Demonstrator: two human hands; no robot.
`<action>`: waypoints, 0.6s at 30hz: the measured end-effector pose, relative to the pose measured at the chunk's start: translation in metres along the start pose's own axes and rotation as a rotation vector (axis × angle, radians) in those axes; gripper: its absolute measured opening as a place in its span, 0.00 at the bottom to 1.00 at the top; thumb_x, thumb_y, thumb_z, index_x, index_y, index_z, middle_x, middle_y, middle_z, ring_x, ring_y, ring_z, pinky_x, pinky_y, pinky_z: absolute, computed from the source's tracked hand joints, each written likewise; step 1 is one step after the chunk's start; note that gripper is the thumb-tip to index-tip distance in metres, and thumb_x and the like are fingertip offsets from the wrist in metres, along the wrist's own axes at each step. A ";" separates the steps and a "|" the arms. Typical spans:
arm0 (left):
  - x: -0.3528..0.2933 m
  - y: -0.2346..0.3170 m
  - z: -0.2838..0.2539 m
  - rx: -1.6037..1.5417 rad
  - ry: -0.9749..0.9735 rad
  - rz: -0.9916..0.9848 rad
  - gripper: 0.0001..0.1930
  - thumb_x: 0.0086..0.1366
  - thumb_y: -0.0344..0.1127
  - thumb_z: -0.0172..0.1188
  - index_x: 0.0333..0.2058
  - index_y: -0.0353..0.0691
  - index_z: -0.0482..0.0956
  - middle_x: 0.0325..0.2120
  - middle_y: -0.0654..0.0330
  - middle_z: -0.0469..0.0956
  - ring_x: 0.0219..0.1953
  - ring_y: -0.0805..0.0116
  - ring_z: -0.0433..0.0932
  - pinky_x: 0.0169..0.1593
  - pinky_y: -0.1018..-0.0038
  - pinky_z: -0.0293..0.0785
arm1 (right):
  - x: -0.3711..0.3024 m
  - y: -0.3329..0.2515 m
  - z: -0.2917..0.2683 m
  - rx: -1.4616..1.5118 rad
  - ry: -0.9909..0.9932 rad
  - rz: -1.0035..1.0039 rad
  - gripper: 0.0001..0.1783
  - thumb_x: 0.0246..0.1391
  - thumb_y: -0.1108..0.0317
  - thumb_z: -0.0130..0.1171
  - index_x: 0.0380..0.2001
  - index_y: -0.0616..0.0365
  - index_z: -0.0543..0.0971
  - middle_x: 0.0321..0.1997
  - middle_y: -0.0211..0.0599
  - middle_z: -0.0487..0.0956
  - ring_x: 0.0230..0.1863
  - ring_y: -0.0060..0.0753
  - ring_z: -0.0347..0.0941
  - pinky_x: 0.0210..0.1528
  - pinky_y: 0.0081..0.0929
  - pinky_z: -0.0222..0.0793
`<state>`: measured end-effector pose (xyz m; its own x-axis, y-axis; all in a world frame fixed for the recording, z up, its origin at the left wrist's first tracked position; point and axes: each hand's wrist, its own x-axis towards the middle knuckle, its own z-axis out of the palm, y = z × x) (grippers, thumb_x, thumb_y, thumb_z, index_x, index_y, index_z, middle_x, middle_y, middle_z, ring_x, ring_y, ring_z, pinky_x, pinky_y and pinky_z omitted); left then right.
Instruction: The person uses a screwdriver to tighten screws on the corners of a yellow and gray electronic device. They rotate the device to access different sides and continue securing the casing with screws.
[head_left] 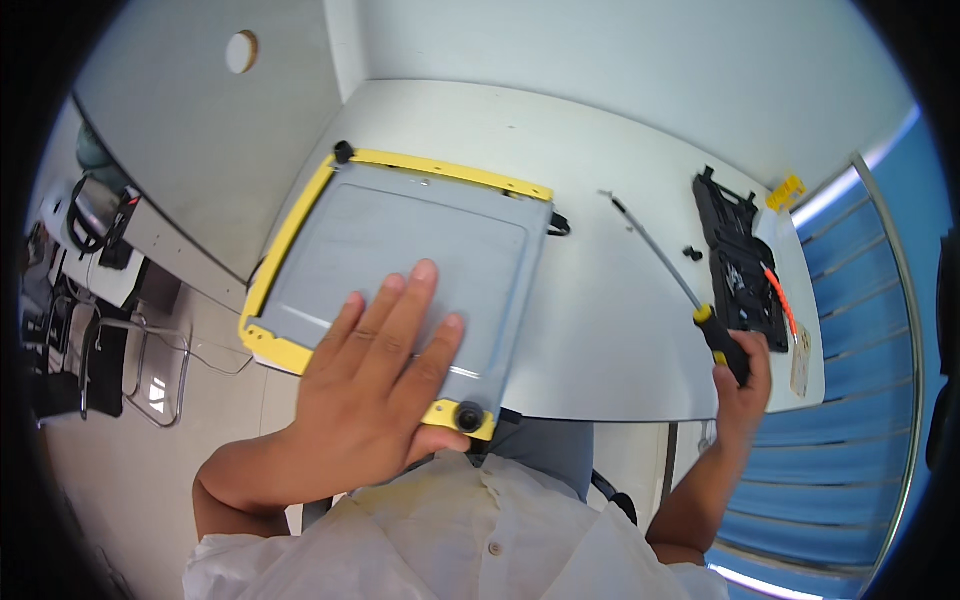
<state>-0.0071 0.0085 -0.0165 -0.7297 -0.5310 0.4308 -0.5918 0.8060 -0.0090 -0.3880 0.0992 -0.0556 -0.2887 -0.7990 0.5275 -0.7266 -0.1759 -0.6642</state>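
Observation:
My left hand [375, 380] lies with fingers spread on a grey rectangular panel [440, 225] edged with a yellow metal frame [440, 167]. Black round feet [469, 416] sit at two of the frame's corners, and the near one is beside my left thumb. In my right hand [745, 385], closed round its black and yellow handle, is a long-shafted screwdriver [660, 255]. The shaft points away and to the left over the white table [610, 330], apart from the panel. Something small shows at its tip, too small to name.
An opened black tool case [740, 260] lies at the table's right side, with an orange-handled tool [779, 295] on its edge. Two small black parts [692, 254] are beside it. A yellow item [786, 193] stands behind. A metal railing [885, 240] runs along the right; a kettle [95, 210] is far left.

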 end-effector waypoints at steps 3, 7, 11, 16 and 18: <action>0.001 -0.002 -0.001 0.006 0.033 0.015 0.40 0.64 0.68 0.41 0.51 0.33 0.75 0.60 0.28 0.58 0.55 0.42 0.71 0.56 0.53 0.69 | 0.013 -0.037 -0.005 -0.104 -0.103 -0.197 0.23 0.37 0.69 0.65 0.41 0.62 0.75 0.37 0.41 0.72 0.38 0.39 0.69 0.43 0.28 0.66; -0.001 -0.004 0.006 -0.003 0.105 0.045 0.39 0.63 0.68 0.40 0.49 0.34 0.76 0.59 0.30 0.60 0.56 0.41 0.71 0.55 0.54 0.70 | 0.013 -0.069 -0.005 -0.205 -0.188 -0.306 0.27 0.28 0.67 0.68 0.39 0.59 0.77 0.35 0.41 0.72 0.35 0.40 0.69 0.36 0.29 0.67; -0.004 0.000 0.000 0.017 0.067 -0.001 0.37 0.64 0.66 0.40 0.49 0.35 0.76 0.60 0.36 0.63 0.58 0.42 0.69 0.58 0.54 0.67 | 0.018 -0.083 -0.007 -0.256 -0.228 -0.393 0.27 0.29 0.65 0.69 0.39 0.58 0.77 0.34 0.40 0.71 0.32 0.38 0.68 0.31 0.28 0.65; -0.003 0.001 -0.001 0.022 0.010 -0.006 0.36 0.65 0.65 0.42 0.49 0.34 0.76 0.61 0.47 0.65 0.62 0.44 0.64 0.63 0.54 0.58 | 0.019 -0.089 -0.015 -0.283 -0.239 -0.472 0.28 0.30 0.63 0.70 0.41 0.58 0.77 0.34 0.40 0.70 0.30 0.37 0.67 0.29 0.27 0.64; -0.005 0.001 -0.001 0.024 -0.002 -0.003 0.36 0.65 0.65 0.42 0.49 0.34 0.76 0.61 0.49 0.66 0.63 0.44 0.63 0.64 0.54 0.57 | 0.021 -0.090 -0.016 -0.282 -0.250 -0.477 0.28 0.30 0.63 0.70 0.41 0.58 0.77 0.34 0.40 0.70 0.30 0.37 0.67 0.29 0.27 0.64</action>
<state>-0.0042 0.0121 -0.0177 -0.7287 -0.5337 0.4291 -0.6017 0.7982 -0.0291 -0.3391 0.1077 0.0238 0.2400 -0.7863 0.5693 -0.8868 -0.4162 -0.2011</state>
